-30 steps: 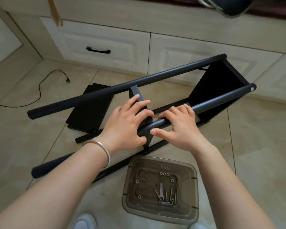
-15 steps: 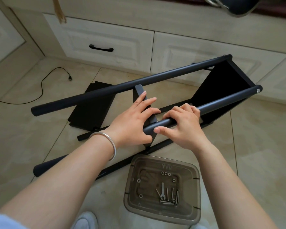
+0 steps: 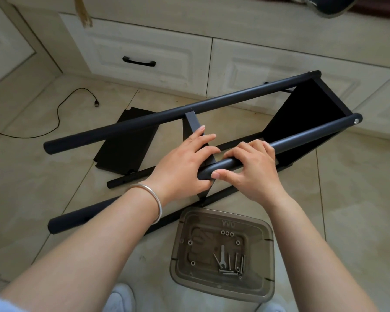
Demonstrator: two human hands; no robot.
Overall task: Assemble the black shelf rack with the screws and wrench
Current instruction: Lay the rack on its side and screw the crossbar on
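Only one marking noted: small embossed characters at the far inner edge of the translucent plastic tray point(image 3: 266, 251) on the near floor, too faint to make out; nothing else carries readable text.

A home, by the look of it: beige floor tiles point(image 3: 358, 199) underfoot, cream panelled drawers point(image 3: 144, 55) with a black handle point(image 3: 139, 61) at twelve o'clock, and a loose charging cable point(image 3: 61, 113) trailing at ten o'clock.
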